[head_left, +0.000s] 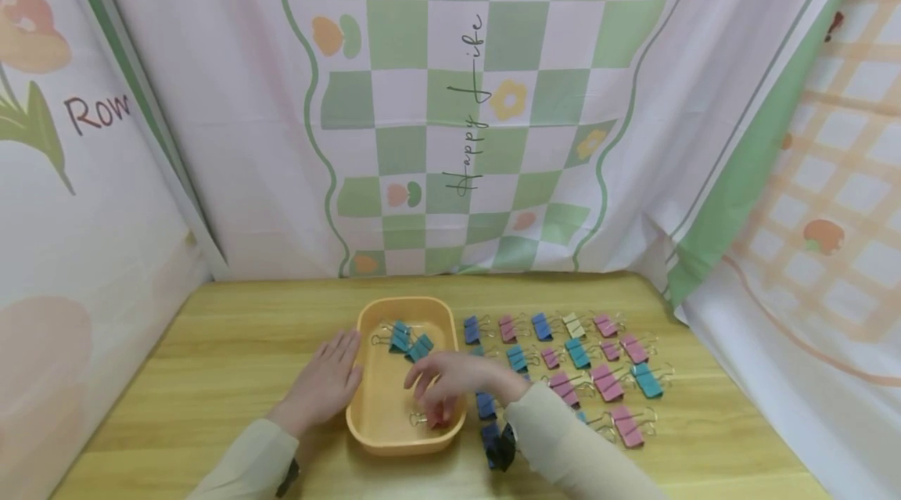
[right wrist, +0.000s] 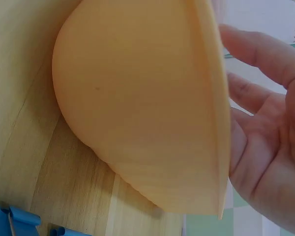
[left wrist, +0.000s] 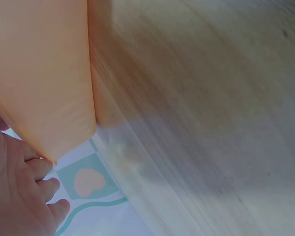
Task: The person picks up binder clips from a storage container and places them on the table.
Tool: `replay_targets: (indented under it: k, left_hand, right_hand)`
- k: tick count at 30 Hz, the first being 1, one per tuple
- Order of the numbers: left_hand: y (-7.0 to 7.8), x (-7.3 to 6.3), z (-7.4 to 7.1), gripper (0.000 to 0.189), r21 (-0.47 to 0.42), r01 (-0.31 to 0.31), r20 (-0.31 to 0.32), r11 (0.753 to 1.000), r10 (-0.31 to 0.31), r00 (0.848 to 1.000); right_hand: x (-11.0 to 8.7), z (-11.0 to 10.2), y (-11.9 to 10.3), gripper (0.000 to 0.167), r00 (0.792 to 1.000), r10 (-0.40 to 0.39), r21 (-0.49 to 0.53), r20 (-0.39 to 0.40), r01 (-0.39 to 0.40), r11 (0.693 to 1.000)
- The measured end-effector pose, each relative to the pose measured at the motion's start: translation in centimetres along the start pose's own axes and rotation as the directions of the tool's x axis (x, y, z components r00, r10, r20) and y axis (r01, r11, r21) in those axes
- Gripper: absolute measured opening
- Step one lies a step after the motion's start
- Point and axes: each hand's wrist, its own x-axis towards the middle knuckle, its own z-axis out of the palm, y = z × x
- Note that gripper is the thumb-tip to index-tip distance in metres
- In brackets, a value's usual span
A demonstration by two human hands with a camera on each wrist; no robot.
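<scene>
My left hand [head_left: 327, 383] lies along the left rim of an orange-yellow plastic tray [head_left: 385, 437], fingers stretched out and touching it. My right hand [head_left: 454, 376] hangs over the tray's right side, its fingers loosely bent. Under that hand a pink binder clip [head_left: 438, 415] is inside the tray, partly hidden. Two teal binder clips [head_left: 400, 337] lie near the tray's far end. In the right wrist view the tray wall [right wrist: 142, 108] covers the fingertips, and no clip shows in the hand.
Right of the tray, rows of binder clips in blue, pink, teal and pale yellow lie on the wooden table [head_left: 246, 343]; a pink one [head_left: 626, 427] is near the front. My right forearm covers some. Patterned curtains [head_left: 464, 93] close off the back and sides.
</scene>
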Motion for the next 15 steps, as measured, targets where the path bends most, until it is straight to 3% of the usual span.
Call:
replay_targets:
  k: [10, 15]
  left_hand:
    - [-0.1, -0.03, 0.06, 0.053, 0.011, -0.011, -0.008, 1.0, 0.011, 1.0]
    - [0.07, -0.07, -0.1, 0.053, 0.013, -0.012, -0.01, 1.0, 0.012, 1.0]
  right_hand:
    - [0.23, 0.31, -0.22, 0.021, 0.999, 0.044, -0.025, 0.003, -0.044, 0.999]
    - [0.19, 0.44, -0.11, 0.022, 1.0, 0.025, -0.031, -0.006, -0.025, 0.999]
